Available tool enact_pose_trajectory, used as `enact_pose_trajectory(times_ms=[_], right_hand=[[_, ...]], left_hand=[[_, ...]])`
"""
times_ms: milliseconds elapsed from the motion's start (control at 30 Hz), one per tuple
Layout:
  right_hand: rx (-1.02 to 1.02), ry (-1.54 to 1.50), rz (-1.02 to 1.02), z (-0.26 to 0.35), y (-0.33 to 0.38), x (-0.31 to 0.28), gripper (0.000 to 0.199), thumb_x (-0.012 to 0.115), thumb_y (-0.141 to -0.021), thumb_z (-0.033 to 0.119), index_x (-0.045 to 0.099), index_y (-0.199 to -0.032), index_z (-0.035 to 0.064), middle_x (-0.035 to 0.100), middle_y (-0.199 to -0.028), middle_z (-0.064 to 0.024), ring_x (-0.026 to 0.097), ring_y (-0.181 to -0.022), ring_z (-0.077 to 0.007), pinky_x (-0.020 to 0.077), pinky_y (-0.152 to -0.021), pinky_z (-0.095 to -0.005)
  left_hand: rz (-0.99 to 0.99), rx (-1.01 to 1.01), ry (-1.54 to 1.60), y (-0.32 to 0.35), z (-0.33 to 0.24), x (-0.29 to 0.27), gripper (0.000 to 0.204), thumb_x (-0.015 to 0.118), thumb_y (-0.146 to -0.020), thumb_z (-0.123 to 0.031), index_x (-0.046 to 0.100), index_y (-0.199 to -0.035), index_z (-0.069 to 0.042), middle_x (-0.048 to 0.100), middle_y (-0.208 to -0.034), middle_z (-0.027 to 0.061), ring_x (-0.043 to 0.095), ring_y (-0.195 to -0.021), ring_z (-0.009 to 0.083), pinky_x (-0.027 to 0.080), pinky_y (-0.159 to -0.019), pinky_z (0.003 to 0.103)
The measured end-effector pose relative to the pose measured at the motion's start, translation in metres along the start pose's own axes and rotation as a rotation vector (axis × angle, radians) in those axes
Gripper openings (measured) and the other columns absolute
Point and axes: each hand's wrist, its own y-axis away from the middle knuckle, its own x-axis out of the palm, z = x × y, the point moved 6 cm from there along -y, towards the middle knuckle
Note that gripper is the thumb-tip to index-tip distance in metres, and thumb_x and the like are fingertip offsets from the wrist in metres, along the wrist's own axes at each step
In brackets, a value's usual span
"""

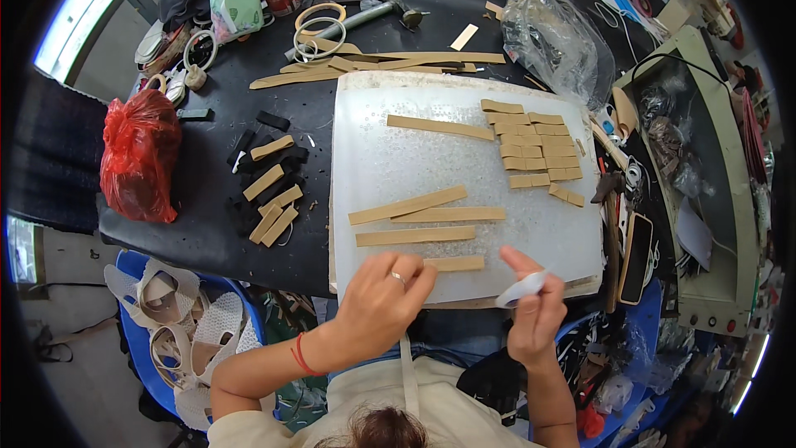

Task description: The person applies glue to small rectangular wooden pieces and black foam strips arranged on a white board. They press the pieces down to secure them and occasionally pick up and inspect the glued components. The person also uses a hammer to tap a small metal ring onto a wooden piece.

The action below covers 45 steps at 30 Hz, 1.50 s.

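Note:
My left hand point(385, 294), with a ring and a red wrist cord, is closed over the left part of the nearest tan strip point(456, 265) on the white board point(398, 158). Its fingertips are hidden, so what they pinch does not show. At the board's near right edge my right hand point(535, 319) grips a small white roll point(524, 287) that looks like tape, its index finger stretched out. Beyond the left hand lie several long tan strips point(414, 236). Short tan pieces point(521, 152) form neat rows at the board's far right.
Black and tan bands point(264, 181) lie left of the board, near a red plastic bag point(141, 158). Behind are a hammer point(365, 21), long tan strips point(290, 79) and a clear plastic bag point(555, 41). A phone point(635, 259) lies right. Blue bins point(137, 348) flank me.

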Motion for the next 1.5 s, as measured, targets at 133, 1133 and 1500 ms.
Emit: enact_pose_trajectory(times_ms=[133, 1133, 1500], right_hand=[[-0.225, 0.211, 0.284, 0.013, -0.006, 0.037, 0.037, 0.059, -0.094, 0.017, 0.05, -0.122, -0.0041, 0.059, -0.128, -0.0192, 0.056, -0.12, -0.039, 0.0444, -0.102, -0.0488], [-0.202, 0.38, 0.254, 0.014, -0.046, 0.041, 0.036, 0.063, -0.089, 0.009, 0.054, -0.121, -0.0048, 0.062, -0.123, -0.0179, 0.058, -0.117, -0.0365, 0.0445, -0.102, -0.0476], [-0.128, 0.217, 0.284, -0.002, -0.067, 0.054, 0.034, 0.057, -0.095, 0.013, 0.053, -0.124, -0.0041, 0.061, -0.122, -0.0219, 0.058, -0.115, -0.0395, 0.0441, -0.103, -0.0469]], left_hand=[[-0.019, -0.032, -0.002, -0.001, 0.0, 0.003, 0.046, 0.062, -0.08, 0.001, 0.056, -0.126, 0.005, 0.057, -0.122, 0.019, 0.055, -0.114, 0.0363, 0.046, -0.095, 0.042], [-0.029, 0.077, -0.017, -0.07, 0.045, 0.002, 0.047, 0.053, -0.088, -0.002, 0.048, -0.133, 0.006, 0.049, -0.138, 0.0242, 0.046, -0.13, 0.0384, 0.037, -0.108, 0.049], [-0.014, 0.006, 0.031, -0.137, 0.093, 0.022, 0.027, 0.056, -0.079, 0.004, 0.064, -0.104, -0.004, 0.063, -0.098, 0.0142, 0.06, -0.095, 0.0333, 0.05, -0.082, 0.04]])
